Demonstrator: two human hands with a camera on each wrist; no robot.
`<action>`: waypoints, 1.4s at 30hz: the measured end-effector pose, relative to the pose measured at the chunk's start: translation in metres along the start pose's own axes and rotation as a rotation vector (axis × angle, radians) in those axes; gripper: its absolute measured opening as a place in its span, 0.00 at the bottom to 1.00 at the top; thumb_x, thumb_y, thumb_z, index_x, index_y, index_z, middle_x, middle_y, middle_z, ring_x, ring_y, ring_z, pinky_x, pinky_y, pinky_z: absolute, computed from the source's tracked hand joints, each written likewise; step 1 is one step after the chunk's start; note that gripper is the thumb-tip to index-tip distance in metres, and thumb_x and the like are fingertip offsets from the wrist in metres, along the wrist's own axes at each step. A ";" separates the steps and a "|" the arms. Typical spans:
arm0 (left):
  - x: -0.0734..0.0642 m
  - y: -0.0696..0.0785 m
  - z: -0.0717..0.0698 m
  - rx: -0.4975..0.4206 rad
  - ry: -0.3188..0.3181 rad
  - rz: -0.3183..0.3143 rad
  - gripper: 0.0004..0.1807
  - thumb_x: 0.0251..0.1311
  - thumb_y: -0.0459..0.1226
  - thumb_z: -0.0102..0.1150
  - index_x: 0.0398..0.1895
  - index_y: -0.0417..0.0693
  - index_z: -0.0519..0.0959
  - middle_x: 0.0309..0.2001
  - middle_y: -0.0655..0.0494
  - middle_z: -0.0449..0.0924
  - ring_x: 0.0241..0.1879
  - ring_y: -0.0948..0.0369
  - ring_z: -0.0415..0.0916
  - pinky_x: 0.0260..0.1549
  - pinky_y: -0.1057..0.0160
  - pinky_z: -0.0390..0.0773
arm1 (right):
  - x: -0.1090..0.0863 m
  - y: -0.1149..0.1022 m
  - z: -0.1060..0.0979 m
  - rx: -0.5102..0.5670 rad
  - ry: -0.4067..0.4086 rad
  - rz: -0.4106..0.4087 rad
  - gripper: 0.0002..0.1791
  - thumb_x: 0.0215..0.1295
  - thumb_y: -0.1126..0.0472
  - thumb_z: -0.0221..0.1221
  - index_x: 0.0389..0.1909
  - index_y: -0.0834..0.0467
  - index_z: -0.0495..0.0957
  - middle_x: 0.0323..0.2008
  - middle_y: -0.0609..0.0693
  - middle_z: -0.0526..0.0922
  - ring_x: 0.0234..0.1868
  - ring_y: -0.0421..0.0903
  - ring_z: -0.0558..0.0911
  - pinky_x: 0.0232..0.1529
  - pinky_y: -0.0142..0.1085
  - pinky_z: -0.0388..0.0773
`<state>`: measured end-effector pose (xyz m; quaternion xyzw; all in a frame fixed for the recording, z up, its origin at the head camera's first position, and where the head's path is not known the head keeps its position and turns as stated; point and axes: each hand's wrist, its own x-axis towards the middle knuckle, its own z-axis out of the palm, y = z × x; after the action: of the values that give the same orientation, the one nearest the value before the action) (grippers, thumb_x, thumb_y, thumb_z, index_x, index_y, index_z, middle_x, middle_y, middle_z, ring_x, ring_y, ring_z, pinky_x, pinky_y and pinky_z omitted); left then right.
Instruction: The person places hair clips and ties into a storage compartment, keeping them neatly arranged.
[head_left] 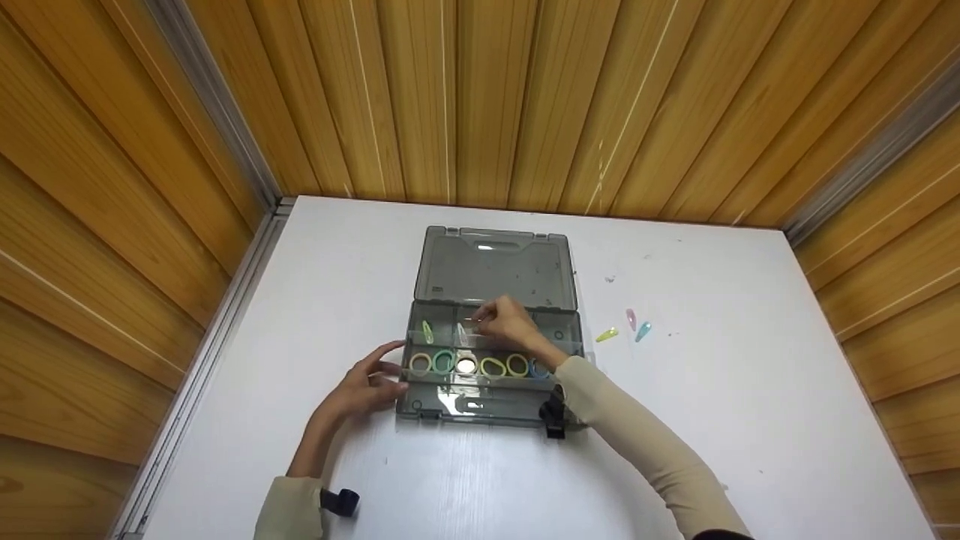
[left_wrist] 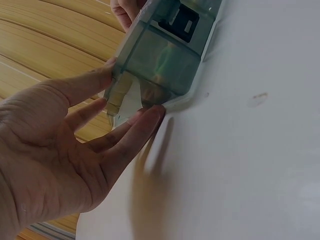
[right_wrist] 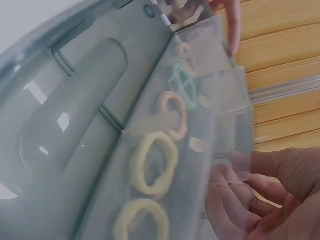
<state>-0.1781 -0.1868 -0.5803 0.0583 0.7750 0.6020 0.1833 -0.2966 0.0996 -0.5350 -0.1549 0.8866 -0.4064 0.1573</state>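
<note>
A grey see-through box point(head_left: 487, 405) lies on the table with its lid laid back. My left hand point(head_left: 362, 390) touches the box's left side, its fingers fairly straight in the left wrist view. My right hand point(head_left: 510, 322) reaches into the far compartments, thumb and fingertips close together beside a white hair clip point(head_left: 461, 334); whatever lies between them is hidden. In the right wrist view the fingers point(right_wrist: 232, 192) show partly behind a clear divider. A green hair clip point(head_left: 427, 332) stands further left. Several coloured hair ties, including a yellow hair tie point(right_wrist: 155, 164), fill the middle row.
Right of the box lie a yellow clip point(head_left: 607, 334), a pink clip point(head_left: 631, 319) and a blue clip point(head_left: 643, 331). The open lid point(head_left: 495, 270) extends behind the box. Wood-patterned panels point(head_left: 487, 105) border the white table point(head_left: 712, 420).
</note>
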 end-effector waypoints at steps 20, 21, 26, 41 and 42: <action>0.004 0.001 -0.006 0.025 -0.004 0.013 0.43 0.65 0.35 0.67 0.80 0.50 0.58 0.60 0.30 0.75 0.53 0.47 0.83 0.45 0.56 0.85 | -0.047 0.045 -0.106 -0.042 0.180 0.035 0.11 0.66 0.65 0.64 0.44 0.67 0.87 0.37 0.63 0.90 0.32 0.51 0.89 0.26 0.25 0.79; 0.004 0.001 -0.006 0.026 -0.005 0.014 0.43 0.65 0.35 0.67 0.80 0.50 0.57 0.61 0.30 0.75 0.53 0.47 0.83 0.45 0.56 0.85 | -0.049 0.051 -0.112 -0.031 0.185 0.047 0.11 0.67 0.65 0.64 0.45 0.68 0.86 0.37 0.64 0.90 0.32 0.52 0.90 0.25 0.26 0.80; 0.004 0.003 -0.005 0.007 -0.001 -0.009 0.43 0.65 0.34 0.67 0.80 0.51 0.57 0.61 0.29 0.74 0.51 0.51 0.83 0.46 0.53 0.86 | -0.062 0.082 -0.139 0.010 0.212 0.148 0.14 0.69 0.64 0.63 0.48 0.70 0.84 0.39 0.65 0.90 0.31 0.50 0.91 0.27 0.30 0.84; 0.004 0.004 -0.005 0.012 0.002 -0.007 0.43 0.64 0.34 0.68 0.80 0.49 0.57 0.60 0.29 0.76 0.50 0.53 0.84 0.48 0.57 0.84 | -0.081 0.150 -0.152 -0.044 0.222 0.106 0.12 0.65 0.69 0.65 0.47 0.72 0.84 0.42 0.69 0.87 0.35 0.55 0.90 0.31 0.28 0.85; 0.004 0.004 -0.005 0.014 0.000 -0.004 0.43 0.64 0.34 0.68 0.80 0.49 0.57 0.60 0.29 0.76 0.50 0.52 0.83 0.48 0.57 0.84 | -0.081 0.153 -0.149 -0.063 0.221 0.071 0.12 0.64 0.70 0.65 0.46 0.72 0.84 0.42 0.69 0.87 0.37 0.57 0.90 0.31 0.26 0.83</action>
<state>-0.1840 -0.1895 -0.5760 0.0579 0.7793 0.5962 0.1842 -0.3059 0.3274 -0.5478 -0.0827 0.9158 -0.3872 0.0681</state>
